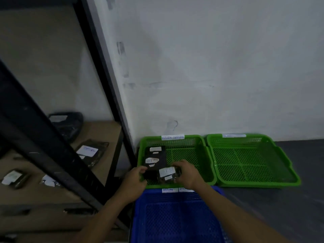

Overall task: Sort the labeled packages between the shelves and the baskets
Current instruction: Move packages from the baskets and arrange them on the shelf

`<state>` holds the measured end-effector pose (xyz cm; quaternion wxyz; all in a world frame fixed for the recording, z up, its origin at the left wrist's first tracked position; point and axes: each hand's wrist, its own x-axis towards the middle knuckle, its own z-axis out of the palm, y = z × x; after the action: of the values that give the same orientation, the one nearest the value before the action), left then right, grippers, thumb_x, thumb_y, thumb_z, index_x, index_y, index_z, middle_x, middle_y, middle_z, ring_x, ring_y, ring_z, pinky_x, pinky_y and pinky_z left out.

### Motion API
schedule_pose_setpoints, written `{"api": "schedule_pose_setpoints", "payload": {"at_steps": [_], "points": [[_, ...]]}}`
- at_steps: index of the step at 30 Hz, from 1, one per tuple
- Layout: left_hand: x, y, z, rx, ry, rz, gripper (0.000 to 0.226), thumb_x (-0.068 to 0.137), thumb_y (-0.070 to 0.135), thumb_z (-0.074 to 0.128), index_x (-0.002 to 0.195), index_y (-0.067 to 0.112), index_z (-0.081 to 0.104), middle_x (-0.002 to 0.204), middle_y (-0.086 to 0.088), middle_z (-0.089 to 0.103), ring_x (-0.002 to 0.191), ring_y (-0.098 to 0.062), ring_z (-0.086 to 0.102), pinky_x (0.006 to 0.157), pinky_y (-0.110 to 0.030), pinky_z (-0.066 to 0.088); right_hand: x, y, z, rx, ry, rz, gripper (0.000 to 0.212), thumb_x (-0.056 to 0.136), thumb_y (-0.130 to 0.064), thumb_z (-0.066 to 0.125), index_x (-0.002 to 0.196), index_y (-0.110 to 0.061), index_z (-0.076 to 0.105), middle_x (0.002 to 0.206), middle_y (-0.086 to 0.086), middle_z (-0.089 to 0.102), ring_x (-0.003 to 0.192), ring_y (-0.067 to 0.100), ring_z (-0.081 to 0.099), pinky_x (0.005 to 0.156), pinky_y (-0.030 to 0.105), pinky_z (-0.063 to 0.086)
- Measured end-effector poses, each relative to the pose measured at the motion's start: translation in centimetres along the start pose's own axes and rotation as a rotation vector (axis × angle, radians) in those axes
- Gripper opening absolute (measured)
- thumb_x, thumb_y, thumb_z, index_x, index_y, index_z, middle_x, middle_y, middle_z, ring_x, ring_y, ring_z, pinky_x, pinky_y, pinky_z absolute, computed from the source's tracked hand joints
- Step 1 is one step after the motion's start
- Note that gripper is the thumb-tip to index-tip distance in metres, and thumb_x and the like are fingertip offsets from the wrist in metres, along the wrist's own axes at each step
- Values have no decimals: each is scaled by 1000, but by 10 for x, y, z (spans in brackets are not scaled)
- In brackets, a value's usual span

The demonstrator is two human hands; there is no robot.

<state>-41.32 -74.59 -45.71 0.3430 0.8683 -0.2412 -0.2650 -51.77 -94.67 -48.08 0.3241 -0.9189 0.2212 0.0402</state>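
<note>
A pale wall (201, 67) fills the scene from twelve to three o'clock, meeting a dark floor (289, 204) at four o'clock. A black metal shelf frame (103, 71) runs across the nine o'clock side, its tan shelf board (103, 130) carrying several dark packages with white labels, among them one (91, 152) near the board's right edge and two more (14, 178) further toward eight o'clock. A black bag (67, 123) sits at the back of that board.

At six o'clock lies a blue basket (175, 218), its far rim bearing white labels. Just beyond it, at the centre, sits a green basket (191, 149) with a white label on its far rim, holding a dark labeled package (156, 157) flat against its left side. A second green basket (252, 160) stands touching it at three o'clock, also labeled on its far rim.

Both hands meet over the near edge of the first green basket. The right hand (188, 173) curls its fingers around the right end of a small dark labeled packet (167, 174). The left hand (135, 179) pinches the packet's left end, fingers bent.
</note>
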Motion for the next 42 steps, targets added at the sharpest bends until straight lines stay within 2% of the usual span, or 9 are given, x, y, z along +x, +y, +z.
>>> {"api": "schedule_pose_setpoints", "payload": {"at_steps": [4,8,13,16,20,28,32,37,42], "points": [[13,-16,7,-2,2,-42,50,89,-1,55,136,15,48,133,0,47,116,-12,46,98,-25,40,18,9,20,37,-41,49,57,75,-13,78,128,-23,61,103,-3,49,91,13,50,77,23,40],[26,-28,9,26,-11,-45,52,87,2,55,136,19,47,138,-2,47,124,-17,47,105,-32,41,30,17,32,31,-76,125,55,75,-8,73,127,-22,62,108,-2,55,100,19,59,85,25,47],[38,-38,22,70,-46,-29,51,88,5,55,137,18,46,141,-1,41,130,-17,39,108,-26,33,50,26,38,24,-179,174,37,78,-4,67,112,-18,70,94,-4,68,86,14,62,71,22,47],[40,-42,33,82,-39,-48,53,88,6,53,139,18,42,144,-1,35,132,-17,34,111,-30,31,64,30,44,16,-208,243,36,81,-5,67,114,-18,71,110,0,71,96,16,65,78,23,51],[41,-46,42,109,-11,-46,63,87,7,53,146,16,32,148,-1,28,133,-18,30,113,-31,29,79,40,52,-8,-237,329,43,82,-11,67,125,-13,63,121,8,67,104,23,63,82,27,51],[41,-50,49,125,110,-37,63,82,4,53,141,22,37,146,1,30,127,-19,35,107,-32,36,83,55,68,27,-253,488,38,90,-35,68,105,-1,67,104,14,68,88,24,61,68,25,43],[40,-49,50,241,75,-11,71,87,4,52,149,25,25,152,0,14,134,-20,24,108,-28,34,90,46,81,50,-259,496,55,80,-54,71,108,-7,66,106,11,67,98,26,64,76,28,50],[41,-42,51,306,65,-14,57,87,8,51,139,27,39,148,-1,16,130,-21,26,105,-34,41,97,30,99,56,-256,515,60,73,-62,71,103,-10,65,99,9,66,96,28,65,77,33,52],[41,-43,50,314,69,-27,50,86,6,51,133,22,41,146,-3,20,128,-21,28,103,-32,41,101,24,109,65,-283,508,67,71,-64,71,120,-18,66,116,7,68,102,27,65,88,37,54]]}}
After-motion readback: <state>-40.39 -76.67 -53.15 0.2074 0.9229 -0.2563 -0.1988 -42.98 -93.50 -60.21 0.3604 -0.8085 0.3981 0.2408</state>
